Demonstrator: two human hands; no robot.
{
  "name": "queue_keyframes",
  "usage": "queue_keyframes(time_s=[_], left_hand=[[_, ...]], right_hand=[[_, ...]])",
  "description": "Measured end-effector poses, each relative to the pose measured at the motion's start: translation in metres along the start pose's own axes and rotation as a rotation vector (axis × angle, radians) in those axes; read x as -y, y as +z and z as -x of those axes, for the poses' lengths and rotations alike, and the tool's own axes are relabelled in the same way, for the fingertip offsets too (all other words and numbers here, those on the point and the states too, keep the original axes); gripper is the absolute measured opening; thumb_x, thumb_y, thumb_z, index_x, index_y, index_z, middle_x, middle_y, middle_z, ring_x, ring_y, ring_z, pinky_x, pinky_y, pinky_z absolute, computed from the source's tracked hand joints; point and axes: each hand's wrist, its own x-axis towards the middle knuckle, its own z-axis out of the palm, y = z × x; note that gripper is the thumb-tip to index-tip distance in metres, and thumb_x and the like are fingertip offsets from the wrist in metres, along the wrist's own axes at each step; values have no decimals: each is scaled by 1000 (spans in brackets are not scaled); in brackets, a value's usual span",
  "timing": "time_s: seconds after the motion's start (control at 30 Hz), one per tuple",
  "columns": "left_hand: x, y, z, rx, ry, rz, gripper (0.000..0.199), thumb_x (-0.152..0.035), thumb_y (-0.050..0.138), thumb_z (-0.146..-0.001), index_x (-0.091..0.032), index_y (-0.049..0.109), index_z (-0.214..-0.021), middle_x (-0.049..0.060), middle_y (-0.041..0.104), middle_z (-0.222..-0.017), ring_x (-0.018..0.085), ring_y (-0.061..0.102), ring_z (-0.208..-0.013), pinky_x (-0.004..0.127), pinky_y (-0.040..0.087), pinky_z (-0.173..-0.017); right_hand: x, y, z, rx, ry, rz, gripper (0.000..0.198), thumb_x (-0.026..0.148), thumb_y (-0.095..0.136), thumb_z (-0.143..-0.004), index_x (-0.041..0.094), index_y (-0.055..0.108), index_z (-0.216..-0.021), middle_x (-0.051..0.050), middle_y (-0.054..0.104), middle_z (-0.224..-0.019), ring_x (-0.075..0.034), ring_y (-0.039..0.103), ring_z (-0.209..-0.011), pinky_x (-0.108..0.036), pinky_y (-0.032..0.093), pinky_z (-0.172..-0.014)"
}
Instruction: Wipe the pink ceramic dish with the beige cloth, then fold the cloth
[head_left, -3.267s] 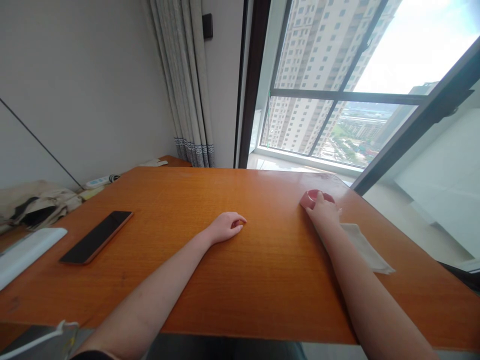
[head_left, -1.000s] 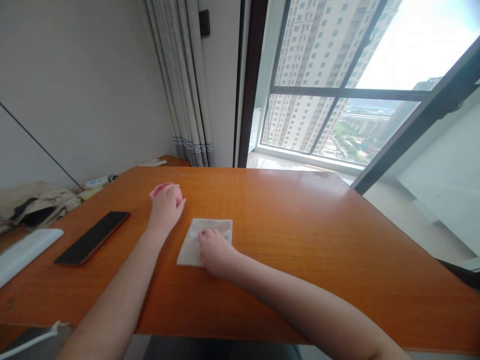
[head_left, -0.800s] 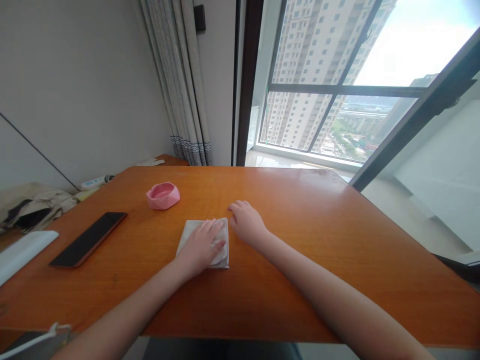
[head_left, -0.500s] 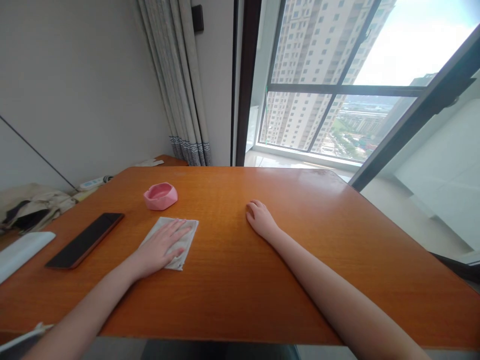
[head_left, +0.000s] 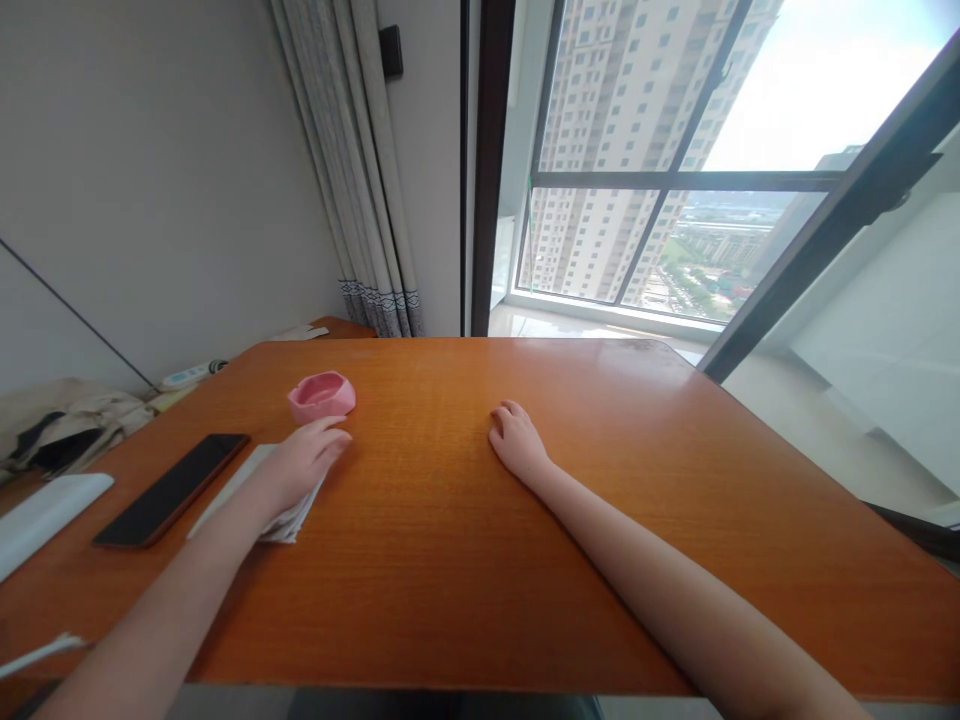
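My left hand (head_left: pixel 304 463) is raised slightly over a folded pale cloth (head_left: pixel 292 524), its fingers stretched forward and holding nothing. Its wrist and forearm hide much of the cloth. Just past the fingertips sits a pink faceted ashtray (head_left: pixel 321 398); whether the fingers touch it, I cannot tell. My right hand (head_left: pixel 517 440) rests on the middle of the wooden table (head_left: pixel 450 560), fingers loosely bent, thumb a little apart, with nothing visible in it.
A black phone-like slab (head_left: pixel 171 490) lies left of the cloth. Beyond it are a white object (head_left: pixel 52 515) at the table's left edge and a heap of beige fabric (head_left: pixel 82 420). A white power strip (head_left: pixel 187 376) sits further back, near the curtain (head_left: pixel 360 180).
The cloth has shifted left, nearer the black slab. My left hand has come off its flat hold on the cloth and moved forward toward the ashtray. My right hand has hardly moved.
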Motion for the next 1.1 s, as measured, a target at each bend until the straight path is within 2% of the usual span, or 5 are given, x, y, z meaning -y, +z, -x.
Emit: queue_keyframes(time_s=[0.17, 0.33, 0.67, 0.9, 1.1], left_hand=[[-112, 42, -53, 131, 279, 113, 30, -40, 39, -87, -19, 60, -96, 6, 65, -90, 18, 60, -78, 30, 47, -73], [-155, 94, -84, 113, 298, 117, 17, -27, 42, -85, -18, 57, -86, 5, 64, -81, 18, 59, -72, 28, 44, -66], [-148, 113, -79, 22, 343, 142, 9, -22, 44, -81, -19, 53, -80, 5, 62, -81, 18, 57, -72, 28, 42, -64], [-142, 99, -84, 44, 405, 106, 15, -19, 42, -83, -18, 57, -85, 5, 62, -86, 18, 58, -80, 29, 44, -73], [-62, 31, -82, -514, -78, -207, 32, -24, 44, -84, -17, 52, -114, 14, 54, -115, 29, 48, -111, 49, 32, -100]], right_hand=[[-3, 1, -4, -25, 30, -40, 39, 19, 44, -82, 15, 52, -120, -12, 50, -128, -22, 45, -119, -33, 34, -102], [-5, 1, -2, -23, -82, -65, 40, 19, 42, -85, 16, 49, -124, -11, 54, -124, -21, 47, -116, -34, 34, -101], [4, -3, 0, 44, -270, -26, 22, 24, 36, -93, 20, 58, -90, -6, 62, -98, -18, 53, -96, -34, 37, -91], [1, -1, 2, 56, -286, -22, 23, 27, 37, -93, 20, 58, -102, -7, 61, -105, -19, 52, -102, -35, 36, -94], [2, -1, 3, 75, -283, -1, 33, 36, 35, -94, 19, 55, -115, -10, 58, -118, -21, 49, -113, -38, 33, -100]])
